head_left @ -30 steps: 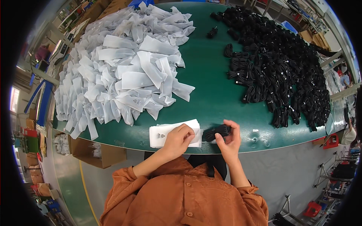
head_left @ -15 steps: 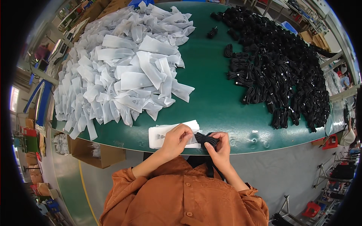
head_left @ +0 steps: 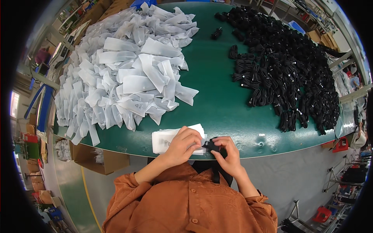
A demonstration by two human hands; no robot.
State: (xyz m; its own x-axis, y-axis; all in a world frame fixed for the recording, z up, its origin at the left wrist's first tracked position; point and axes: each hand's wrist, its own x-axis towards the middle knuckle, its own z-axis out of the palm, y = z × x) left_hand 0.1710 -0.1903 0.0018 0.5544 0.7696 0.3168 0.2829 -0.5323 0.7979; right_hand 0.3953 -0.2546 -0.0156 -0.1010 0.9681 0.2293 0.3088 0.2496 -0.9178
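Note:
Near the front edge of the table, a bundled black cable (head_left: 211, 145) is gripped between the thumb and fingers of my right hand (head_left: 229, 153). My left hand (head_left: 183, 146) is closed in a pinch at a thin white bag (head_left: 204, 137), just left of the cable. The cable's left end meets the bag by my left fingertips; how far it reaches inside is hidden. Beneath my left hand lies a stack of flat white bags (head_left: 158, 141) with small dark print.
A large heap of filled white bags (head_left: 136, 83) covers the table's left. Bundled black cables (head_left: 272, 77) are piled on the right, with one loose bundle (head_left: 217, 33) apart. Below the left table edge stands a cardboard box (head_left: 91, 159).
My right hand has pushed the cable slightly left toward my left hand, and its fingers now cover more of the bundle. My left hand stays pinched by the bag.

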